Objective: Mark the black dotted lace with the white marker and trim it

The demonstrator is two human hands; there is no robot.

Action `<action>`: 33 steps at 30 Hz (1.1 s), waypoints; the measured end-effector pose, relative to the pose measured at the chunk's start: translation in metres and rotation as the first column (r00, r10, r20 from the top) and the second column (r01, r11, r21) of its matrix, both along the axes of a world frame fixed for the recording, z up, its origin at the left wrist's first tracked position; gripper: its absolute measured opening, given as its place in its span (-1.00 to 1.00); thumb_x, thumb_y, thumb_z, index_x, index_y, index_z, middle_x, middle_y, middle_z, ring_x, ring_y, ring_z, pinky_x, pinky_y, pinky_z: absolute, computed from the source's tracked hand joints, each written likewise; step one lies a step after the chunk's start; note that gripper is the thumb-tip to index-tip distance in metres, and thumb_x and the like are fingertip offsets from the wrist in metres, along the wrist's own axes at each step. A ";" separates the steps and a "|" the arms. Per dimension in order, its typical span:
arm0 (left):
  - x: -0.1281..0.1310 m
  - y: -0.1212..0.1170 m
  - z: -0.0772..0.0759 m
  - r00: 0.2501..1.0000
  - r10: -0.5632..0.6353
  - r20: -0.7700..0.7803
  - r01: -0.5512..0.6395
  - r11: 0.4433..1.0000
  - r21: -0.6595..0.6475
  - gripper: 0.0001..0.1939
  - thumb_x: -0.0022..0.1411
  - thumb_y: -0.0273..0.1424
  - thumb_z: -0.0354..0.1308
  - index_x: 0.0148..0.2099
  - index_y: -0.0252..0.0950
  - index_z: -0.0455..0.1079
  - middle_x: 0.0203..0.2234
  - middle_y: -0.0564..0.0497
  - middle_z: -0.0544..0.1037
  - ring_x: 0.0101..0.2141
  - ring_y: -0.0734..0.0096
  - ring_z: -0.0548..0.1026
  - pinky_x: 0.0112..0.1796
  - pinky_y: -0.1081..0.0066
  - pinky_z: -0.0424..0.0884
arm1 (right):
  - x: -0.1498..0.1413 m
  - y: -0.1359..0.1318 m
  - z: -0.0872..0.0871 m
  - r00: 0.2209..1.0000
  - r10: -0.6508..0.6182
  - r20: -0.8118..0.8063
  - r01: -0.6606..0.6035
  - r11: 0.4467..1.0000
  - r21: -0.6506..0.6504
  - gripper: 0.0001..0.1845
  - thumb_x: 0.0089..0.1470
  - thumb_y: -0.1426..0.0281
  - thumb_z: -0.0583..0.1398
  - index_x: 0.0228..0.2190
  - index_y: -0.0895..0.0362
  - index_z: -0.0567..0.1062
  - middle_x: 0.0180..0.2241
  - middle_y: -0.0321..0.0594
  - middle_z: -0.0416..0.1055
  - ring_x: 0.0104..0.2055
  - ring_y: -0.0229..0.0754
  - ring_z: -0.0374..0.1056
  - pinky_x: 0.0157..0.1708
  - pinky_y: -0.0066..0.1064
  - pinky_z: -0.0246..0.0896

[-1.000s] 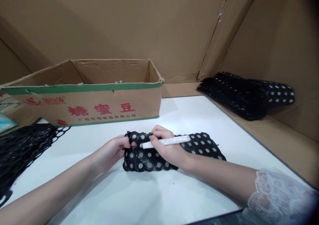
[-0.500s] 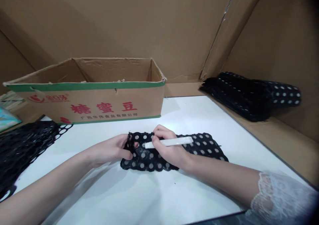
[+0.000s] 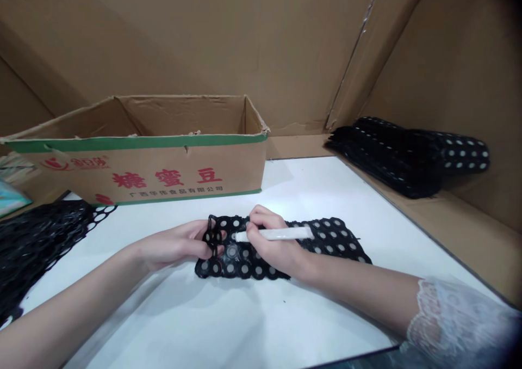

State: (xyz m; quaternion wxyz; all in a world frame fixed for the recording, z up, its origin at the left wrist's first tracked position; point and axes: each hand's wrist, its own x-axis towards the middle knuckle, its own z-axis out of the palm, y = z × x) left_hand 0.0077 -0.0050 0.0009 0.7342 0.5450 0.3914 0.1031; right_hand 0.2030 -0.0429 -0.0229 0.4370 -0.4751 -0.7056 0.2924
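Hands: I count two through the head camera, left hand [image 3: 179, 245] and right hand [image 3: 275, 244], both over one white table [image 3: 183, 331]
Dotted sheet: one black dotted sheet [image 3: 253, 261] as far as I can see, its middle covered by the right hand, lying on the table in front of me
Left fingers: closed around the left end of that sheet, thumb and fingertips nearly together, partly hidden by black loops
Right fingers: wrapped snugly round one slim white tool [image 3: 291, 233], held like a pen
Tool tip: points left, just over the pale dots; I can't tell whether it touches
Box: one open carton [image 3: 163, 167] behind the sheet, with three large red characters and two green bands in front
Mesh: one black heap [image 3: 44, 238] on my left
Bundle: one dark dotted bundle [image 3: 399, 154] at far right
Sleeve: one white lace cuff [image 3: 452, 314], right arm
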 end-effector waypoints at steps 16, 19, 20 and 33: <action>0.012 0.000 -0.007 0.978 0.209 -0.025 -0.192 0.931 0.310 -0.87 -0.03 -0.48 -0.03 -0.36 -0.30 0.30 -0.46 0.08 0.33 -0.36 0.40 0.26 -0.34 0.47 0.15 | 0.000 0.000 0.000 0.998 0.031 0.062 -0.030 0.999 -0.014 -0.71 -0.01 0.48 -0.01 -0.70 0.14 0.06 -0.53 -0.32 0.09 -0.50 -0.37 0.09 -0.47 -0.46 0.04; 0.012 -0.001 -0.008 0.981 0.195 -0.004 -0.188 0.950 0.247 -0.84 -0.09 -0.51 -0.07 -0.40 -0.30 0.29 -0.51 0.09 0.29 -0.41 0.42 0.21 -0.40 0.49 0.12 | 0.000 0.001 -0.002 0.997 0.038 0.066 -0.036 0.999 -0.030 -0.70 -0.02 0.48 -0.01 -0.71 0.14 0.05 -0.54 -0.32 0.10 -0.50 -0.37 0.09 -0.47 -0.46 0.04; 0.011 -0.001 -0.008 0.982 0.191 -0.002 -0.185 0.954 0.235 -0.85 -0.11 -0.51 -0.07 -0.42 -0.30 0.28 -0.52 0.09 0.28 -0.43 0.42 0.19 -0.42 0.49 0.11 | 0.000 0.002 -0.002 0.997 0.040 0.067 -0.037 0.999 -0.033 -0.70 -0.02 0.48 -0.01 -0.71 0.14 0.05 -0.54 -0.32 0.10 -0.50 -0.36 0.09 -0.47 -0.46 0.04; 0.011 -0.003 -0.009 0.977 0.202 0.060 -0.209 0.964 0.165 -0.93 -0.16 -0.53 -0.12 -0.53 -0.31 0.15 -0.57 0.08 0.14 -0.48 0.44 0.09 -0.47 0.48 0.05 | 0.001 0.001 -0.001 0.998 0.054 0.040 -0.052 0.998 -0.043 -0.69 -0.01 0.45 -0.01 -0.71 0.14 0.05 -0.55 -0.33 0.09 -0.50 -0.37 0.09 -0.48 -0.45 0.04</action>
